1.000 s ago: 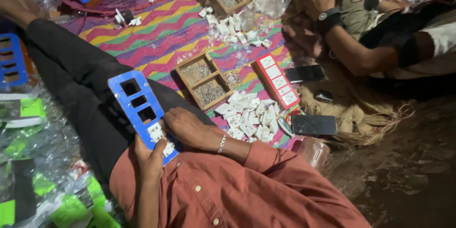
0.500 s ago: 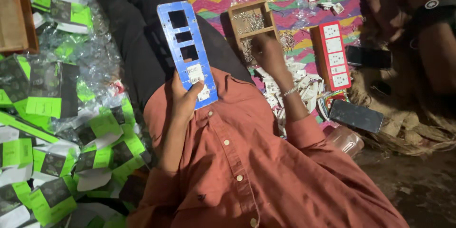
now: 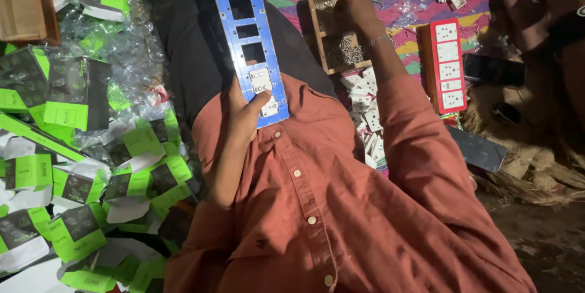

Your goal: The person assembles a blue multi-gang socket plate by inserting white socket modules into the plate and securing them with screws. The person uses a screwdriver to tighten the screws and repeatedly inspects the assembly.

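While the left hand (image 3: 244,116) keeps its pinch on the lower end of the blue panel (image 3: 251,55), w/ two white sockets fitted and three openings bare, the panel now stands more upright vs. 0.5 s ago. Beyond, right of panel: right hand (image 3: 356,12) has moved into the wooden tray (image 3: 317,37), fingers curled over screws; grip can't tell. Further right: red panel (image 3: 448,64), fully fitted.

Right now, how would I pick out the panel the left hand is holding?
Start at the rust-red shirt filling the lower frame; the left hand rises above its collar. In its grip is the blue panel, a long strip with three empty square cut-outs and white modules at its lower end, unlike the red panel, fully fitted, lying on the mat.
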Demonstrator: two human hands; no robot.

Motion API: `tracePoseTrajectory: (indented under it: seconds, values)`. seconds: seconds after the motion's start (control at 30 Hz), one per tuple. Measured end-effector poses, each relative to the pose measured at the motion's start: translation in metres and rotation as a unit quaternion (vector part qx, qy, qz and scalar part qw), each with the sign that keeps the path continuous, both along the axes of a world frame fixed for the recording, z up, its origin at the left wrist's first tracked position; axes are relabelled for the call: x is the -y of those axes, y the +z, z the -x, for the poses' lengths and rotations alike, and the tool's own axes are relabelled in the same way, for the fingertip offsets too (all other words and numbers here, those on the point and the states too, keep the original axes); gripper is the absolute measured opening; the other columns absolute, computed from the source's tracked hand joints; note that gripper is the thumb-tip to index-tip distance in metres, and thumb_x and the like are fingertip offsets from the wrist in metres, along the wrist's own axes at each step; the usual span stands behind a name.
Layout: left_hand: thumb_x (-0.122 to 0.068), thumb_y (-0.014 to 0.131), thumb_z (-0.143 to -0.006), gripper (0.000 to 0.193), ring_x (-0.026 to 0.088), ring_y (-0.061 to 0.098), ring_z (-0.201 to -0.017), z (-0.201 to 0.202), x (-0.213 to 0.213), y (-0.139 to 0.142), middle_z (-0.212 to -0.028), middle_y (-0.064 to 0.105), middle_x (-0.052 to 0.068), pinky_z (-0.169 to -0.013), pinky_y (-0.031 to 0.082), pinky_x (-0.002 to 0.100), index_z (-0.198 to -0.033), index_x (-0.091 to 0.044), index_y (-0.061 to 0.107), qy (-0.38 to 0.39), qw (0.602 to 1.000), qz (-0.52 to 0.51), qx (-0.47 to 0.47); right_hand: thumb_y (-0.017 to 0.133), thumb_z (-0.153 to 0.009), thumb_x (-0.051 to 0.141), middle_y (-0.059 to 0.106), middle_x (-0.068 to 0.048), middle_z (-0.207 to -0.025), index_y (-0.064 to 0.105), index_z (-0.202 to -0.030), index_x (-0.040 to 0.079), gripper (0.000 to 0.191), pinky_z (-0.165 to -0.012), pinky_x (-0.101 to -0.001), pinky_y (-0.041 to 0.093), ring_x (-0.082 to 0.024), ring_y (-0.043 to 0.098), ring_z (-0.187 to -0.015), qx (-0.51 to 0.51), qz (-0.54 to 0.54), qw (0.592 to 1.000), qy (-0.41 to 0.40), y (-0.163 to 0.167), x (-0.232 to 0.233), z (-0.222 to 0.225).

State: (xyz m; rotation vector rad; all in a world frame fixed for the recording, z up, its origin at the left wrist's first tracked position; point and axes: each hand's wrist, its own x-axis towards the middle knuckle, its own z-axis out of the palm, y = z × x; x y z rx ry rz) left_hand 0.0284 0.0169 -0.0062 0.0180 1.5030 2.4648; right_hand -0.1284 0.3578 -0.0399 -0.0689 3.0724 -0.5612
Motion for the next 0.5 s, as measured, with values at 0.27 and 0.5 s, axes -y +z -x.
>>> tracePoseTrajectory:
  seconds: [0.27, 0.5]
  values:
    - [0.014, 0.06, -0.086, 0.064, 0.018, 0.065, -0.109, 0.0, 0.0, 0.005, -0.123, 0.063, 0.011, -0.094, 0.055, 0.032, -0.147, 0.0, 0.043, -0.009, 1.0, 0.006, 0.021, 0.07, -0.097, 0.026, 0.071, -0.032, -0.098, 0.073, -0.097, -0.005, 0.031, -0.081, -0.0481, 0.057, -0.045, 0.07, -0.089, 0.012, -0.105, 0.988, 0.112, 0.008, 0.015, 0.014]
    - [0.015, 0.06, -0.085, 0.064, 0.018, 0.066, -0.109, 0.0, -0.002, 0.011, -0.123, 0.063, 0.011, -0.095, 0.055, 0.032, -0.145, 0.001, 0.046, 0.001, 1.0, 0.019, 0.003, 0.068, -0.092, 0.023, 0.071, -0.028, -0.085, 0.075, -0.086, -0.001, 0.026, -0.071, -0.0484, 0.059, -0.042, 0.072, -0.078, 0.025, -0.145, 0.982, 0.122, 0.02, 0.028, 0.006]
